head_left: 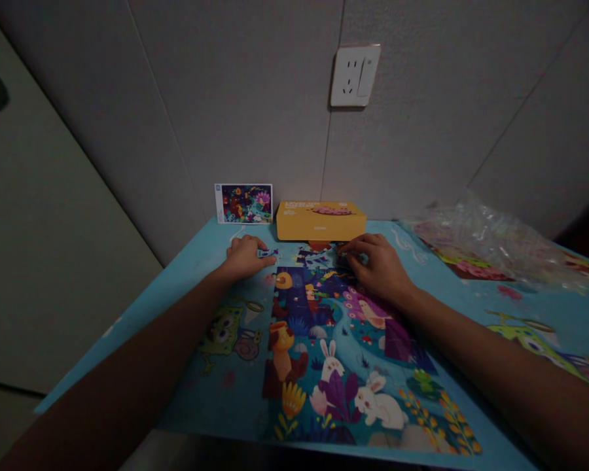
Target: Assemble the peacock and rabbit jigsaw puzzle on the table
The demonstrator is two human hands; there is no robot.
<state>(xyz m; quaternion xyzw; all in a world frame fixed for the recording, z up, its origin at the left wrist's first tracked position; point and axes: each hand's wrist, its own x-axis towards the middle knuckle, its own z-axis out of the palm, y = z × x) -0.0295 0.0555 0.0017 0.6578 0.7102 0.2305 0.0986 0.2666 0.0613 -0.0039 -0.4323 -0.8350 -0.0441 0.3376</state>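
A colourful jigsaw puzzle [324,353], with rabbits, a fox-like animal and a stream, lies joined on the blue table. Just past its far left corner, my left hand [245,256] pinches a small blue-and-white puzzle piece [267,253] between thumb and fingers. My right hand [379,265] is at the puzzle's far right edge, its thumb and fingertips closed on a dark puzzle piece [342,256], partly covered by the fingers. Between both hands lie several loose puzzle pieces [317,256] in blue, white and orange.
Against the wall stand a picture card [246,204] and a yellow box [321,222]. Clear plastic wrapping [495,239] covers printed sheets at the right. The tablecloth [177,281] carries cartoon prints. A wall socket [355,76] sits above.
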